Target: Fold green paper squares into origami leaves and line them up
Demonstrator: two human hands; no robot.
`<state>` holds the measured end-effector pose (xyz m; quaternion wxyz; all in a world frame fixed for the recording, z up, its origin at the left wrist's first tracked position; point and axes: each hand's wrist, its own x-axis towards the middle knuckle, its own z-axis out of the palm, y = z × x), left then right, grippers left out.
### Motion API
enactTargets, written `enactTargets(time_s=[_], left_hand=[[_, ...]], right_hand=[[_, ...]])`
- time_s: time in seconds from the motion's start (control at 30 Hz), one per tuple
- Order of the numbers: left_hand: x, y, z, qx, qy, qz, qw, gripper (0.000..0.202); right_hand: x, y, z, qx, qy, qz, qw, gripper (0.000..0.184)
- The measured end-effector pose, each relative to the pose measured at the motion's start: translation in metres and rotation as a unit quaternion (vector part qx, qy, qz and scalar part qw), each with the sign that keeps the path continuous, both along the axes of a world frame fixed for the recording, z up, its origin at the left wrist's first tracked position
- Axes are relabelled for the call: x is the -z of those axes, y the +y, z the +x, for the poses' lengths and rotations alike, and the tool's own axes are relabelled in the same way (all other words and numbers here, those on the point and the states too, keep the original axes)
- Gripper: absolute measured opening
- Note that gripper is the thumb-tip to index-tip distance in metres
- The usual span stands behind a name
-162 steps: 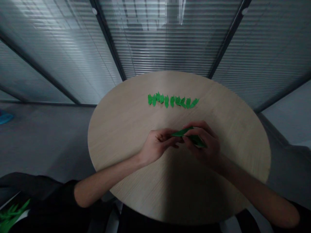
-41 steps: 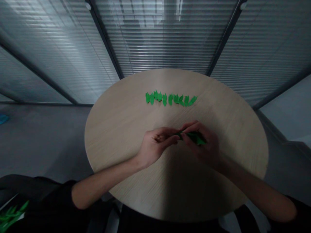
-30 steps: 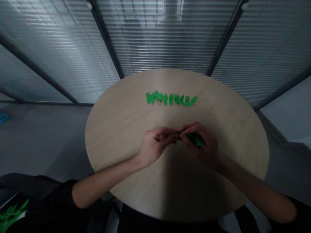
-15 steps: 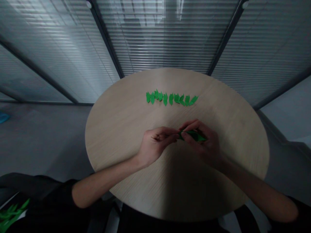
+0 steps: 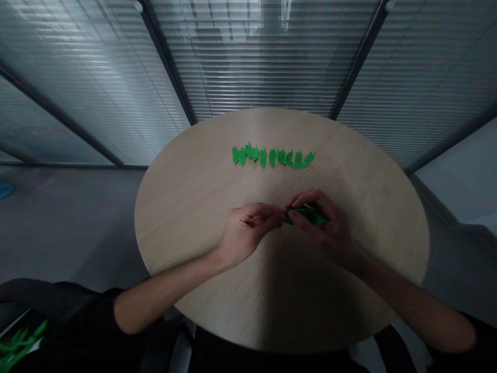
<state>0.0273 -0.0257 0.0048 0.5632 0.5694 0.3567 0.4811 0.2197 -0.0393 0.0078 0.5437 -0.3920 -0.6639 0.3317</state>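
Over the middle of the table, a folded green paper piece (image 5: 316,216), long and pointed, is held between both hands. Its left end is pinched by the thumb and fingers of my left hand (image 5: 250,225). My right hand (image 5: 330,223) grips along its body, thumb on the near side and fingers on the far side. Part of the paper is hidden behind the right thumb. Farther back lies a row of small green folded paper pieces (image 5: 273,157), several of them side by side with pointed tips.
A round, light wooden table (image 5: 186,181) stands before me, its far edge close to a glass partition with blinds (image 5: 240,77). More green pieces (image 5: 23,339) lie low at the left, beside my dark sleeve. Something blue (image 5: 5,189) is on the floor at far left.
Both hands keep their grip on the green paper piece. My right fingers have shifted very slightly, and the whole view has moved by a few pixels.
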Motion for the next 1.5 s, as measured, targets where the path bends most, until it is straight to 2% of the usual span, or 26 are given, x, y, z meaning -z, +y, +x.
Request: enactTargets(time_s=[0.13,0.27,0.4,0.67,0.8,1.2,1.5], left_hand=[[-0.003,-0.001,-0.001,0.001,0.006,0.013,1.0,0.019],[-0.005,-0.002,-0.002,-0.003,0.043,0.036,0.998,0.015],[-0.004,-0.003,-0.002,-0.007,0.043,0.06,0.997,0.012],[0.001,-0.002,-0.001,0.004,-0.002,0.041,0.999,0.024],[0.001,-0.002,0.0,0.008,-0.003,0.042,0.999,0.022],[-0.003,0.0,0.0,0.006,-0.007,0.038,0.999,0.02],[0.004,0.0,-0.002,0.028,-0.015,0.075,0.997,0.024]], right_hand=[[-0.003,0.001,0.003,-0.014,-0.035,-0.027,0.999,0.016],[-0.005,0.003,0.007,-0.031,-0.075,-0.055,0.995,0.007],[-0.003,0.003,0.007,-0.042,-0.057,-0.077,0.994,0.008],[-0.009,0.002,0.003,0.001,-0.057,-0.049,0.997,0.006],[-0.011,0.001,0.002,0.019,-0.068,-0.04,0.997,0.006],[-0.01,0.001,0.003,0.018,-0.069,-0.03,0.997,0.003],[-0.008,0.002,0.004,0.032,-0.074,-0.017,0.997,0.002]])
